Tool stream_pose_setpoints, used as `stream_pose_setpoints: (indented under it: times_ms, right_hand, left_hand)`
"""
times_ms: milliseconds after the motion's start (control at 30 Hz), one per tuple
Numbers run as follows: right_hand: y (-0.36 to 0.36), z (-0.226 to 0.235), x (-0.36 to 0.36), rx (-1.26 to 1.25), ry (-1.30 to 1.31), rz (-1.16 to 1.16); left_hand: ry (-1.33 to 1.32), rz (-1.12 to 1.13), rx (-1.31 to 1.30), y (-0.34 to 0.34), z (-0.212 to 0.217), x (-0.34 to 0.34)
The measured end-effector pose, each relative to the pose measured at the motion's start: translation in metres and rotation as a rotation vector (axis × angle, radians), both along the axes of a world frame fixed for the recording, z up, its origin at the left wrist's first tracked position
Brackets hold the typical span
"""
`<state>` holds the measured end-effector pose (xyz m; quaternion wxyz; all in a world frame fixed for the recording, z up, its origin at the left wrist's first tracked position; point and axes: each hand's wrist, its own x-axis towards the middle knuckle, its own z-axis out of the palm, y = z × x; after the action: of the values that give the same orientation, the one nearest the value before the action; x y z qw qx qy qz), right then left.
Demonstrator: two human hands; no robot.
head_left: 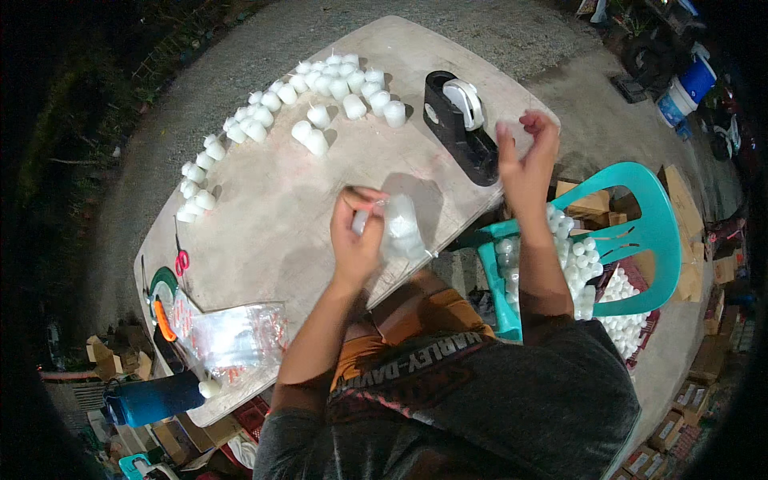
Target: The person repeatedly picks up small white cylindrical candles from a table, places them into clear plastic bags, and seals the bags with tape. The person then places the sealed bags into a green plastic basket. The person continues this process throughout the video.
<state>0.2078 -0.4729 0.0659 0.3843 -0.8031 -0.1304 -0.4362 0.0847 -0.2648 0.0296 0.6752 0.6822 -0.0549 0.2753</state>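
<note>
Left hand (358, 236) pinches a clear plastic bag (410, 245) holding white cylindrical candles (399, 213). Right hand (528, 160), at its two o'clock, is half open near a black tape dispenser (462, 142); its hold is unclear.

The left grip (356, 236) seems pinched thumb to fingers, while the right grip (528, 164) is raised, thumb and fingers apart.

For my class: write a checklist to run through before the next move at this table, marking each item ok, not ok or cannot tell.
1. Clear bag held by the left hand: ok, pinched at its top.
2. Right hand empty: cannot tell; thumb and fingers apart.
3. Tape dispenser near the right hand: ok.
4. Loose white candles apart from the left hand: ok, farther across the table.
5. Scissors beside either hand: not ok, at the table's left side.
</note>
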Motion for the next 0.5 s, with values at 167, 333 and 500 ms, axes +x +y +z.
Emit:
stream_pose_setpoints:
  times_ms: [167, 333, 500]
  right_hand:
    - [-0.014, -0.003, 0.052, 0.532, 0.936, 0.658]
    - [-0.039, 0.023, 0.003, 0.586, 0.72, 0.657]
    - [-0.061, -0.026, -0.025, 0.451, 0.754, 0.507]
  left_hand:
    - [-0.045, -0.076, -0.016, 0.001, 0.006, 0.028]
    - [-0.066, -0.061, -0.069, 0.008, 0.0, 0.024]
    - [-0.031, -0.117, -0.19, 0.01, 0.006, 0.019]
